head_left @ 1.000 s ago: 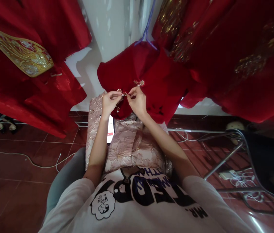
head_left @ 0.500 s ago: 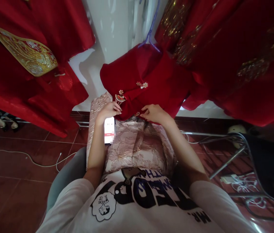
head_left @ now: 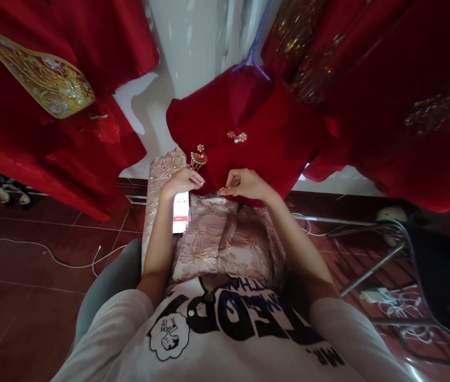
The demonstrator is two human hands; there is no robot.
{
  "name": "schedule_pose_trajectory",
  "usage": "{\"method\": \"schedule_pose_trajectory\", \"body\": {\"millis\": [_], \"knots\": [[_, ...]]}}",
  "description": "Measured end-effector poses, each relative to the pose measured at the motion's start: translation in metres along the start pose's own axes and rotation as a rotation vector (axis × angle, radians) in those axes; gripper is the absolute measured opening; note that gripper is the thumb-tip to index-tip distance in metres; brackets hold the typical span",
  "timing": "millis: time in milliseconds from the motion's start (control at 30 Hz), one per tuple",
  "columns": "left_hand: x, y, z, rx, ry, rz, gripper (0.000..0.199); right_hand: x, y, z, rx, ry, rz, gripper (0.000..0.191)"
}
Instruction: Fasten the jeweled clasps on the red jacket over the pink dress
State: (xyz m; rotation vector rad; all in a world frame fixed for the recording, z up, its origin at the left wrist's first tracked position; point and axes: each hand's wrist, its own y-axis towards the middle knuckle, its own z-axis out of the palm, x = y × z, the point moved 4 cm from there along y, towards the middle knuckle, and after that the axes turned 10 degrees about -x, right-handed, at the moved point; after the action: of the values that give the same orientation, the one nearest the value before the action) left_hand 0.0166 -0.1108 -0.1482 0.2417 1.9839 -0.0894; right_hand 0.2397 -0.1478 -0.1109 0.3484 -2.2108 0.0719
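A red garment point(head_left: 265, 116) hangs in front of me on a purple hanger point(head_left: 252, 59), its lower edge at my lap. Beaded flower ornaments point(head_left: 236, 137) and a fan-shaped ornament with dangling strands point(head_left: 198, 158) sit on it. My right hand point(head_left: 247, 184) is closed at the garment's lower edge, its fingertips pinched over a small beaded piece that is mostly hidden. My left hand point(head_left: 185, 182) rests by the garment's lower left part, below the fan ornament, fingers bent together; what they hold, if anything, is hidden. Pink brocade fabric point(head_left: 209, 233) covers my lap.
A lit phone point(head_left: 180, 212) lies on the brocade beside my left forearm. Red garments point(head_left: 129, 48) with gold embroidery hang on both sides. At the right stand a dark metal-framed chair point(head_left: 440, 265) and white cables point(head_left: 402, 305). Another cable point(head_left: 61, 261) crosses the tiled floor.
My right hand has moved slightly left and its fingers have closed over the small beaded piece at the lower edge. My left hand has shifted slightly right. The view has shifted a little.
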Motion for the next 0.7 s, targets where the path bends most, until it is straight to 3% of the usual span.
{"method": "schedule_pose_trajectory", "body": {"millis": [67,200,367,700], "knots": [[-0.004,-0.001,0.000,-0.024,0.012,-0.022,0.022,0.007,-0.002,0.004,0.033,0.148,-0.049,0.028],[-0.011,-0.002,-0.001,-0.077,0.083,-0.020,0.017,0.015,0.000,0.023,-0.112,0.189,-0.203,0.011],[-0.012,-0.003,-0.002,-0.084,0.059,-0.009,0.015,0.000,0.009,0.051,-0.305,0.155,-0.197,0.014],[-0.011,-0.002,0.002,-0.156,0.084,-0.043,0.006,-0.017,0.016,0.068,-0.406,0.101,-0.238,0.009]]}}
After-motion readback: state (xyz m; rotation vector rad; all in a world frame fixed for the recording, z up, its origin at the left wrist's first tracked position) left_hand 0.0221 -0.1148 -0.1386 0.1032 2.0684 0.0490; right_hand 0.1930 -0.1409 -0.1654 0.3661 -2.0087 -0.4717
